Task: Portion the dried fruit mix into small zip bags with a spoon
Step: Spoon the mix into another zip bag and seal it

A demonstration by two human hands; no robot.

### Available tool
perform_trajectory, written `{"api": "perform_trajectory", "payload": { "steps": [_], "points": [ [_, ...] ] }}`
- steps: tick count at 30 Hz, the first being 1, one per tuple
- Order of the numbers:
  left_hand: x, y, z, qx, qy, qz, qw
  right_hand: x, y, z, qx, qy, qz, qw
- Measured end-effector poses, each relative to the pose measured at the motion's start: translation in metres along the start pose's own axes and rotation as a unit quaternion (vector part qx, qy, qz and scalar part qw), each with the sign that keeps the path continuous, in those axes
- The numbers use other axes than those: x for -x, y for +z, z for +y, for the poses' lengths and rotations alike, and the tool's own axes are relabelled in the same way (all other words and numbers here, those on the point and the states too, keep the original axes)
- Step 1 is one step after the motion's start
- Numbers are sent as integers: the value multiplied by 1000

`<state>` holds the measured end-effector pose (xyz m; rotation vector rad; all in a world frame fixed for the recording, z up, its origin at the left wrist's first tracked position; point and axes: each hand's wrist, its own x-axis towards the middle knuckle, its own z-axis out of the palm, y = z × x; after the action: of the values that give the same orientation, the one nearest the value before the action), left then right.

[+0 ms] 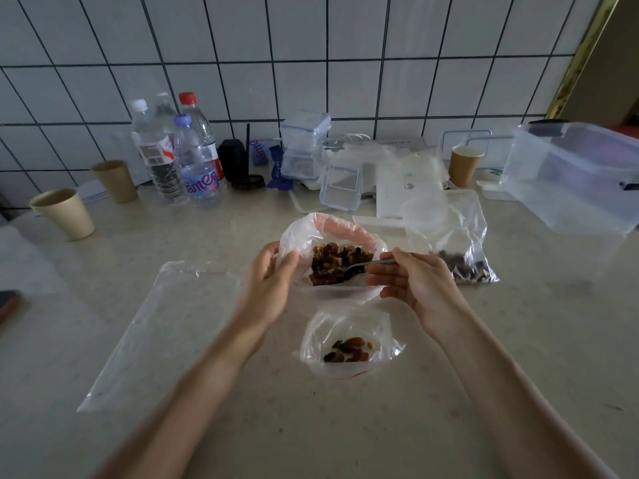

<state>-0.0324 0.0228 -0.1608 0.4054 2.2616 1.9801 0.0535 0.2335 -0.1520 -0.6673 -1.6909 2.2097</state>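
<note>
The pale speckled surface [449, 392] carries an empty flat zip bag [162, 326] at the left, a small bag with a few dried fruits [349, 344] at the centre, two paper cups [64, 214] at the upper left, water bottles [179, 157] behind, and a clear plastic box [574, 181] at the upper right.

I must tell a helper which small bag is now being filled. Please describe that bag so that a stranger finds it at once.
Start at the beige counter and find the big source bag of fruit mix between the two hands. Directly in front of it, nearer the person, lies the small zip bag. Unlike the flat empty bag to its left, it holds a few nuts and raisins.
</note>
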Motion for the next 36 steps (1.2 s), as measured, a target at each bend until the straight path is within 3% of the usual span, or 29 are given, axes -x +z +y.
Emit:
{"api": "perform_trajectory", "payload": {
  "steps": [12, 20, 28, 33, 36],
  "points": [
    [-9, -18, 8, -56, -56, -56, 995, 7, -1, -13, -22, -59, -8, 998],
    [19, -37, 6, -250, 9, -14, 968, 9, -11, -26, -25, -88, -31, 995],
    [49, -30, 0, -257, 49, -23, 965, 5, -16, -29, -17, -80, -70, 994],
    [58, -23, 5, -269, 27, -97, 958, 7, -22, -32, 0, -84, -95, 992],
    [60, -18, 3, -276, 25, -103, 955, 10, -24, -35, 26, -94, -121, 988]
  ]
}}
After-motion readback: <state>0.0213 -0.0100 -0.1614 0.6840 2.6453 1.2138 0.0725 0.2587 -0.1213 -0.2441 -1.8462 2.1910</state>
